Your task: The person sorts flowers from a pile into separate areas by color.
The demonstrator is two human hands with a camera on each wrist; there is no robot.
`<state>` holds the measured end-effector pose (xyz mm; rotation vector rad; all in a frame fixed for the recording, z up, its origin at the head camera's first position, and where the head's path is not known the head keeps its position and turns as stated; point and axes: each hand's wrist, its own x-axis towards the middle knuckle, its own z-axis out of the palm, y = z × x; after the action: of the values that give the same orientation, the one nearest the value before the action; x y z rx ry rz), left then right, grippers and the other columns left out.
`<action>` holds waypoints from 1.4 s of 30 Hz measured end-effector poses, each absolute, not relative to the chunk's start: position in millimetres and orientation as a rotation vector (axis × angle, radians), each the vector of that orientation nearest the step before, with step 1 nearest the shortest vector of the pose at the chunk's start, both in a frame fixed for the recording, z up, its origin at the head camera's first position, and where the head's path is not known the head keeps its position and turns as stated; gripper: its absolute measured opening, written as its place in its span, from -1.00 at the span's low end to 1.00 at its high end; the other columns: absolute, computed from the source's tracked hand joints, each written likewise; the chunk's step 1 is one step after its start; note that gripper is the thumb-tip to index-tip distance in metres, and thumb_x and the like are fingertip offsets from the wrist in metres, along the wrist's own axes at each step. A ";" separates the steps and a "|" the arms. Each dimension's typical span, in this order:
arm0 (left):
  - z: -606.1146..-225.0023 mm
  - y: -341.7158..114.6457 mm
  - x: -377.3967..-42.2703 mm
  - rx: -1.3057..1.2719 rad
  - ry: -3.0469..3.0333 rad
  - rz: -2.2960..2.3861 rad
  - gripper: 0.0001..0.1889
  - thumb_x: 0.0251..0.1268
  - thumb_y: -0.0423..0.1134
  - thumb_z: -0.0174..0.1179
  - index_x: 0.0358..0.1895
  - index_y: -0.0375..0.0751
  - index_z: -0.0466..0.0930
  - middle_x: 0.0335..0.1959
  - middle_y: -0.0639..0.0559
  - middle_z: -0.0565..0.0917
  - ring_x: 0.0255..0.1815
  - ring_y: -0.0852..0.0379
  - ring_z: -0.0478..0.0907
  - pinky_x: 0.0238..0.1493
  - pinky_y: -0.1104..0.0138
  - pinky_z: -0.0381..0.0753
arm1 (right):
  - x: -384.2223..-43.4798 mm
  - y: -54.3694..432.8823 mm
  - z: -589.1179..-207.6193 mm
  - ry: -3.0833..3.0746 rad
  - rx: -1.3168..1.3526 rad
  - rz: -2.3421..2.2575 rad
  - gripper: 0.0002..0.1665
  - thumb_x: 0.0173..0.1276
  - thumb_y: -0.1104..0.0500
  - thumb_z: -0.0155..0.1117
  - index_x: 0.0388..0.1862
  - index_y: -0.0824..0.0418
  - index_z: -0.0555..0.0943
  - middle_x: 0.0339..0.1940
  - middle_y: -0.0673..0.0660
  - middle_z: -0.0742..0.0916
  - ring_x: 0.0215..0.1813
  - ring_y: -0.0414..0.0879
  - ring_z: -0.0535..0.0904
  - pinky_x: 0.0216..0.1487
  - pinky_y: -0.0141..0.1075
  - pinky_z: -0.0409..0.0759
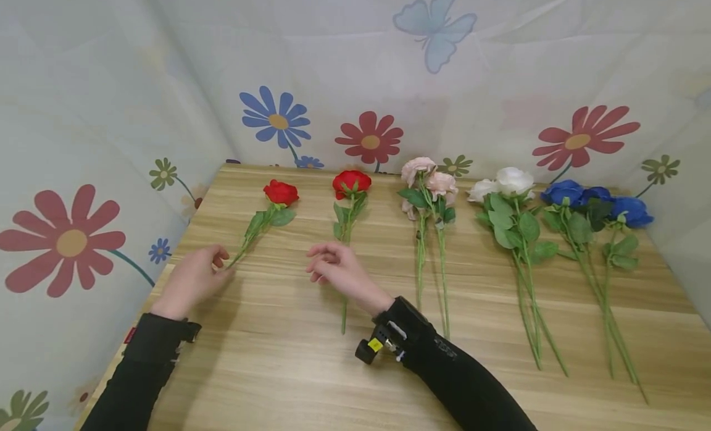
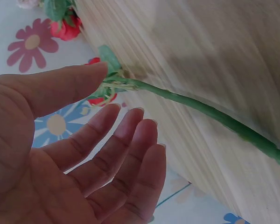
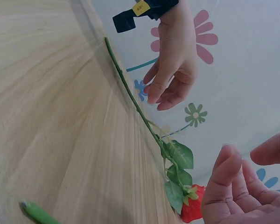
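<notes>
A single red rose (image 1: 281,193) lies slanted on the wooden table at the left. My left hand (image 1: 194,280) is beside the lower end of its stem, fingers loosely bent. In the left wrist view the thumb and fingers stand apart, with the green stem (image 2: 200,107) beyond them and nothing gripped. Over the stem of another red rose (image 1: 352,181) hovers my right hand (image 1: 345,273), its fingers relaxed. The right wrist view shows this hand (image 3: 245,196) holding nothing, and a green stem end (image 3: 37,212) low at the left.
Pink roses (image 1: 430,181), white roses (image 1: 508,183) and blue roses (image 1: 597,201) lie in groups toward the right of the wooden table (image 1: 278,369). Behind and at the sides hangs a pale curtain (image 1: 472,97) printed with flowers and a butterfly.
</notes>
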<state>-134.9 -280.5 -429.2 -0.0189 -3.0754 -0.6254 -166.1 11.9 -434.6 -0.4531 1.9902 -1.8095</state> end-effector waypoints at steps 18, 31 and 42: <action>-441.2 -296.5 -135.6 0.080 -3.273 -0.590 -0.68 0.26 -0.26 0.32 -0.06 -0.46 0.57 -0.32 -0.22 0.61 -0.36 -0.06 0.51 -0.34 0.20 0.47 | -163.8 2.1 -443.7 1.862 -0.366 -1.866 -0.60 0.38 0.37 0.02 0.17 0.48 0.50 -0.27 0.17 0.72 -0.36 -0.26 0.60 -0.22 -0.41 0.62; -449.0 -297.7 -137.5 0.058 -3.243 -0.546 -0.78 0.27 -0.33 0.27 -0.12 -0.42 0.60 -0.34 -0.18 0.66 -0.36 -0.02 0.55 -0.32 0.17 0.51 | -163.3 0.5 -444.8 1.850 -0.401 -1.855 -0.61 0.41 0.35 0.01 0.17 0.46 0.50 -0.28 0.10 0.71 -0.34 -0.26 0.60 -0.22 -0.45 0.60; -448.0 -303.4 -135.3 -0.042 -3.278 -0.730 -0.72 0.31 -0.32 0.21 -0.06 -0.50 0.62 -0.25 -0.25 0.69 -0.25 -0.05 0.60 -0.18 0.09 0.60 | -161.5 1.4 -444.1 1.850 -0.401 -1.846 -0.61 0.42 0.35 0.02 0.18 0.46 0.50 -0.28 0.10 0.71 -0.34 -0.26 0.59 -0.22 -0.44 0.60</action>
<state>-135.3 -303.4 -448.0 -0.0417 -3.2782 -0.7304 -161.5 1.4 -444.1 -0.4005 1.8499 -1.8463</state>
